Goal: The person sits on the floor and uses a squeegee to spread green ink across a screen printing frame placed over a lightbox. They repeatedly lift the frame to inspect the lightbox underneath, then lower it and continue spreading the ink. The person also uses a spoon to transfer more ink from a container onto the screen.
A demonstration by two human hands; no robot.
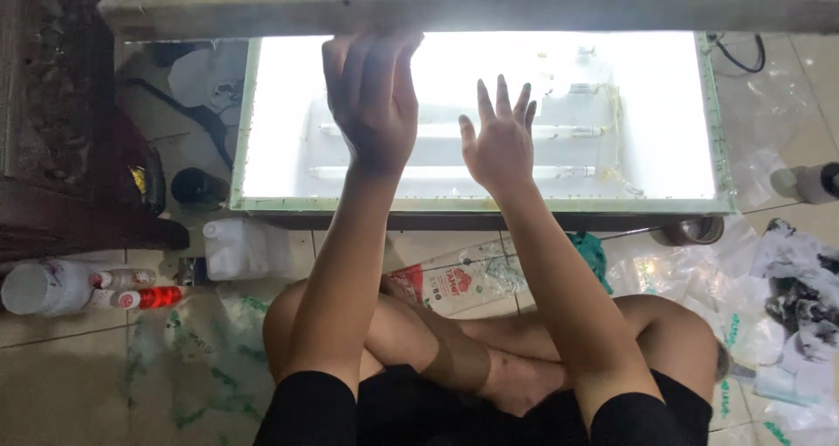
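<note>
The light box [262, 184] lies under both hands, its long axis running left to right across them. The left hand [371, 96] reaches to the wooden frame [218, 9] at its far edge; the right hand [500, 140] hovers spread, holding nothing. The lit pane looks rigid, smooth and breakable; the green rim seems the safer hold.

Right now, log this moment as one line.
left hand: open, fingers at frame | right hand: open, spread over light box | person seated cross-legged

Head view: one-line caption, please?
Seated cross-legged, left hand and right hand reach up over a glowing light box.
</note>
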